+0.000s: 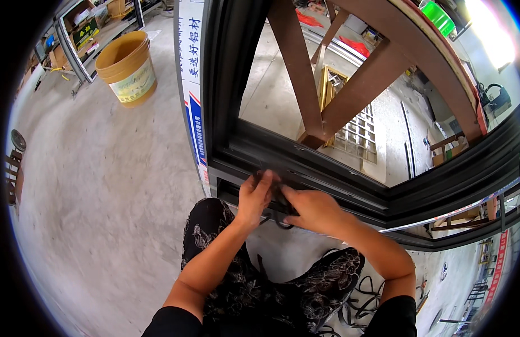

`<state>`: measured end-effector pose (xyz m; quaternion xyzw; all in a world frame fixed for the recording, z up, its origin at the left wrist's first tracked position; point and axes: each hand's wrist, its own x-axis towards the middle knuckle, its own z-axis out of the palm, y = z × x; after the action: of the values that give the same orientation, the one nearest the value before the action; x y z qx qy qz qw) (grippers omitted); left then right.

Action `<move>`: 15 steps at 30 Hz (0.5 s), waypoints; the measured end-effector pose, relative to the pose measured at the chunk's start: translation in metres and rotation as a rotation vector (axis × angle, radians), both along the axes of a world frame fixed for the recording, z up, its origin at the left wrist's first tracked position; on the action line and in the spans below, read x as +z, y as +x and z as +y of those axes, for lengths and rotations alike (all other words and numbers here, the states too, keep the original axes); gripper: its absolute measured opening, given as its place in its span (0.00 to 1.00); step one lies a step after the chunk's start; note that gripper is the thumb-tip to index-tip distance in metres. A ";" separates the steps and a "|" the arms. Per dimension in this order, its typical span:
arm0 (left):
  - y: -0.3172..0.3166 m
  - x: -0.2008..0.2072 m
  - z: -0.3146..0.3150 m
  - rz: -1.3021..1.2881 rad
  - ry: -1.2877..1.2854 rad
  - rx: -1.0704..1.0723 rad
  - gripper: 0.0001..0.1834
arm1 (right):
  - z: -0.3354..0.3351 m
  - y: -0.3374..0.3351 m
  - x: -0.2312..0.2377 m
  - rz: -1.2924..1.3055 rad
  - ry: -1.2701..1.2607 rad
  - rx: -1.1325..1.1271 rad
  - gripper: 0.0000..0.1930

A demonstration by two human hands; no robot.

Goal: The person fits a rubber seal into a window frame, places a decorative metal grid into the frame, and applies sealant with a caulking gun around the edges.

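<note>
A black window frame stands upright in front of me, and my two hands meet at its lower rail. My left hand is closed, its fingers pressed together against the rail on a black rubber sealing strip. Just beside it, my right hand closes on the same strip, thumb toward the left fingers. A loop of the sealing strip hangs below the hands. Blur and the dark colour hide exactly where the strip meets the frame's groove.
More black strip lies coiled on the floor by my right knee. Printed protective film covers the frame's left side. Brown beams stand behind the opening. A yellow-brown bucket sits at the far left, near a metal rack.
</note>
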<state>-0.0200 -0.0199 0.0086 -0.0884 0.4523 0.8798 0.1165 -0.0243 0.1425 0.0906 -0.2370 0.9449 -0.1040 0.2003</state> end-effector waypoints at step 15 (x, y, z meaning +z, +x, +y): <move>0.000 -0.010 0.000 -0.023 -0.104 0.059 0.19 | -0.117 -0.159 -0.057 0.350 -0.517 -0.368 0.11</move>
<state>-0.0195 -0.0198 -0.0010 -0.1176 0.4932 0.8571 0.0912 -0.1830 0.0251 0.0331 -0.1198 0.9343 -0.3316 -0.0530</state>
